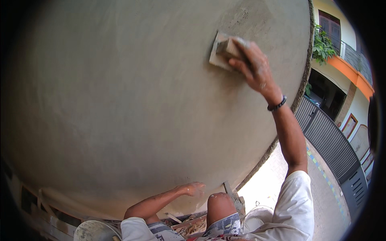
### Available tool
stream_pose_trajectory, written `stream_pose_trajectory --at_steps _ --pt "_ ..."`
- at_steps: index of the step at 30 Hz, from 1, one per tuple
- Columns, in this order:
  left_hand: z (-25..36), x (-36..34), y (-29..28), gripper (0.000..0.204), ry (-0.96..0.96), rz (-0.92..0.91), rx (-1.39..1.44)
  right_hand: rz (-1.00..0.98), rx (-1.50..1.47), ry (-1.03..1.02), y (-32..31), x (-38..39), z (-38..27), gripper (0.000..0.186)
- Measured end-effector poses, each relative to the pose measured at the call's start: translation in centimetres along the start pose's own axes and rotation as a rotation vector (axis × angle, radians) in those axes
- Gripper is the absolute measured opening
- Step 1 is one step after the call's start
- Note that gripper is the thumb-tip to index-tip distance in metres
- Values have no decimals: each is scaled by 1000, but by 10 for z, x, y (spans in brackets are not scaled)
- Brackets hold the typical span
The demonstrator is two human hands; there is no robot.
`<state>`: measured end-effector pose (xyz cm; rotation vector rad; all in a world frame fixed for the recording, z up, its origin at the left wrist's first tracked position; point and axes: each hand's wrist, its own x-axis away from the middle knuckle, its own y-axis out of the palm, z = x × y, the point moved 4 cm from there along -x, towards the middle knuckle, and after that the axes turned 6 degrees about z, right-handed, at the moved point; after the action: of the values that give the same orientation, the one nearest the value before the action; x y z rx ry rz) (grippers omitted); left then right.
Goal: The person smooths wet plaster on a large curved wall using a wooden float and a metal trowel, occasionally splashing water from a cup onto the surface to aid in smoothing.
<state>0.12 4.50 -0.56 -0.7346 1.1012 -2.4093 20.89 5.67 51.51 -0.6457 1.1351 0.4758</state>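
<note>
A broad grey plastered wall (pixel 132 100) dominates the scene, its job apparently well along: most of the face looks smooth, while a coarser patch (pixel 243 16) near the wall's upper right seems left to finish. To the wall's right stands a house (pixel 359 108) fronted by a dark gate (pixel 329 138). A stained bucket (pixel 92 232) sits below the wall's lower left. At the wall's upper right, a worker's right hand (pixel 255 66) grips a float (pixel 226 49), fingers curled around its block handle, the plate lying beneath them against the plaster. The left hand (pixel 196 188), blurred, hangs by the wall's lower part; whether its fingers are wide or narrow cannot be told.
</note>
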Motion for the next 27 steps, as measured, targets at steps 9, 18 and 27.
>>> stream_pose_trajectory --at_steps 9,18,27 --pt "75 66 -76 62 42 49 -55 245 -1554 996 -11 45 0 26" --pt "145 87 -122 58 310 110 55 292 -629 491 -12 -114 -12 41" --pt "161 60 -146 58 479 183 63 211 207 -251 83 -155 -100 40"
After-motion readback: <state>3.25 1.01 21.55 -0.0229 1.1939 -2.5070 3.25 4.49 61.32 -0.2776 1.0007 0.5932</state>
